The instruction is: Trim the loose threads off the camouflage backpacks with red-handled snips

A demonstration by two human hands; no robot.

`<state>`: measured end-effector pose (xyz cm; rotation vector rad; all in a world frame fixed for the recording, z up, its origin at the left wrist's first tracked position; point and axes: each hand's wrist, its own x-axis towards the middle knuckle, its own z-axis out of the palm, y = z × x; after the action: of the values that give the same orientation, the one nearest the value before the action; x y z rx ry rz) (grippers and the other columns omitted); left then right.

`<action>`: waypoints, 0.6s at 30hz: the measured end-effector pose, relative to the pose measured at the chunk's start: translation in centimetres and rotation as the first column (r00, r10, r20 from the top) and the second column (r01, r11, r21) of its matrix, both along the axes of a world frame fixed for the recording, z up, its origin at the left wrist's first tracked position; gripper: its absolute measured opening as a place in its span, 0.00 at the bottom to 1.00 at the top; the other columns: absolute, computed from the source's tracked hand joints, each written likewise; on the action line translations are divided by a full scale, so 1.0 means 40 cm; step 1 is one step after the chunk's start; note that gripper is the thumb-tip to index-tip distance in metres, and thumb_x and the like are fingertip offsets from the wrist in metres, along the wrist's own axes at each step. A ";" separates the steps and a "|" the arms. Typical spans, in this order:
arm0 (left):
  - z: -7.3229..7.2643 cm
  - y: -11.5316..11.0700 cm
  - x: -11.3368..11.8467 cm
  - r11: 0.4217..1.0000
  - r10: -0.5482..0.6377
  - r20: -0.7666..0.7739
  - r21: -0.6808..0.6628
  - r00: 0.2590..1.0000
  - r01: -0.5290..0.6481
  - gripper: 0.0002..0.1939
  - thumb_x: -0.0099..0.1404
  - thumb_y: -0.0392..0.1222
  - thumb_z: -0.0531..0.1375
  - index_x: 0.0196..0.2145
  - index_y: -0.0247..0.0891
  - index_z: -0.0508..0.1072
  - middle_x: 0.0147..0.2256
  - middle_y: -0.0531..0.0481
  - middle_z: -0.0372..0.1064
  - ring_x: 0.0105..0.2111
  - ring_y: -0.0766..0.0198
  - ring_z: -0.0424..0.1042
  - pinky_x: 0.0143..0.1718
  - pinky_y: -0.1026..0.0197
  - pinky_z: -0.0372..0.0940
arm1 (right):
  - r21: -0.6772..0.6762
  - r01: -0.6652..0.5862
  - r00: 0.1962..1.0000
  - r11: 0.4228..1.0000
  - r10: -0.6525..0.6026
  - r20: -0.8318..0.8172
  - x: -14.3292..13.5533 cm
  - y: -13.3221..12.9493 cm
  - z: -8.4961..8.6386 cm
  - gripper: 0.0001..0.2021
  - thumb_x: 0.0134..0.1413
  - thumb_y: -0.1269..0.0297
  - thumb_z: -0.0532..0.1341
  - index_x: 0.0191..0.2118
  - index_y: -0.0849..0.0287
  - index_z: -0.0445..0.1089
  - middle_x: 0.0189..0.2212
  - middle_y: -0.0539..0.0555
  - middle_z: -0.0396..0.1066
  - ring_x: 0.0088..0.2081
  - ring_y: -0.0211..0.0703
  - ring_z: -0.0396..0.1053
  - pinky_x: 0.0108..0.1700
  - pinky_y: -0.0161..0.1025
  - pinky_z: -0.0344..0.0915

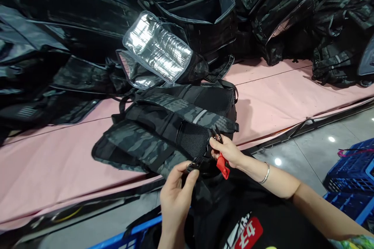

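Observation:
A black and grey camouflage backpack (152,144) lies back panel up at the table's near edge, its padded shoulder straps (189,111) and mesh padding showing. My left hand (178,190) is closed, thumb and fingers pinching a black strap end (193,166) by the bag's near side; its exact fitting is too dark to make out. Just to the right, my right hand (226,149) is closed around small dark thread snips (217,135), blades pointing up and away. A red ribbon (223,166) hangs below that hand. Some black webbing near its fingers is partly hidden.
Pink cloth (265,97) covers the table. Behind lie several dark bags, including an open backpack (193,7) and a silver-lined flap (157,46). Blue crates (350,175) stand on the floor at right; a blue crate rim (117,241) shows below left.

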<state>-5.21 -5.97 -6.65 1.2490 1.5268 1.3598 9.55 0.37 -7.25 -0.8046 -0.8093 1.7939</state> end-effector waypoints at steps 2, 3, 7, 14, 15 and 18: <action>-0.011 -0.009 0.001 1.000 -0.008 -0.015 -0.013 1.000 0.008 0.18 0.48 0.52 0.64 0.34 0.38 0.73 0.34 0.49 0.70 0.37 0.60 0.69 0.46 0.58 0.62 | -0.061 -0.059 0.992 0.996 0.051 -0.117 0.003 -0.001 -0.003 0.23 0.39 0.46 0.66 0.28 0.58 0.57 0.19 0.43 0.60 0.17 0.26 0.50 0.19 0.28 0.45; -0.015 -0.013 0.002 1.000 -0.003 -0.023 -0.020 1.000 0.003 0.18 0.49 0.52 0.64 0.34 0.38 0.73 0.35 0.48 0.71 0.38 0.59 0.69 0.47 0.56 0.62 | -0.066 -0.081 0.986 0.995 0.070 -0.153 0.006 -0.003 -0.003 0.22 0.39 0.47 0.67 0.29 0.59 0.59 0.20 0.44 0.62 0.16 0.25 0.49 0.19 0.28 0.45; -0.020 -0.029 0.013 0.999 -0.025 -0.126 -0.044 0.992 0.020 0.17 0.51 0.52 0.62 0.35 0.39 0.74 0.36 0.48 0.72 0.39 0.57 0.69 0.48 0.54 0.62 | -0.074 -0.186 0.962 0.980 0.166 -0.218 0.023 -0.010 0.008 0.19 0.46 0.50 0.64 0.35 0.62 0.68 0.26 0.49 0.70 0.15 0.23 0.47 0.17 0.28 0.42; 0.005 -0.042 0.041 1.000 -0.007 -0.210 -0.003 0.978 0.007 0.14 0.52 0.51 0.62 0.34 0.40 0.74 0.34 0.49 0.72 0.36 0.59 0.69 0.43 0.57 0.64 | -0.059 -0.198 0.968 0.978 0.185 -0.166 0.042 -0.018 0.022 0.17 0.50 0.54 0.62 0.38 0.65 0.71 0.30 0.55 0.75 0.13 0.23 0.42 0.15 0.30 0.36; 0.005 -0.044 0.045 1.000 0.004 -0.202 -0.003 0.979 -0.005 0.14 0.52 0.51 0.62 0.34 0.40 0.74 0.34 0.49 0.72 0.36 0.60 0.69 0.43 0.57 0.64 | -0.059 -0.217 0.963 0.974 0.203 -0.177 0.043 -0.019 0.023 0.17 0.50 0.55 0.63 0.39 0.64 0.71 0.32 0.56 0.75 0.14 0.23 0.41 0.15 0.30 0.36; 0.000 -0.047 0.053 0.999 0.033 -0.187 0.015 0.982 -0.030 0.14 0.53 0.50 0.61 0.35 0.40 0.73 0.34 0.50 0.72 0.36 0.60 0.69 0.43 0.58 0.63 | -0.078 -0.236 0.954 0.969 0.216 -0.210 0.042 -0.023 0.023 0.16 0.50 0.57 0.62 0.40 0.64 0.71 0.36 0.58 0.75 0.14 0.24 0.39 0.15 0.29 0.37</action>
<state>-3.10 -7.84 -6.67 1.3983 1.6747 1.3030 11.22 -0.54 -6.34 -0.6014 -0.7039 2.0969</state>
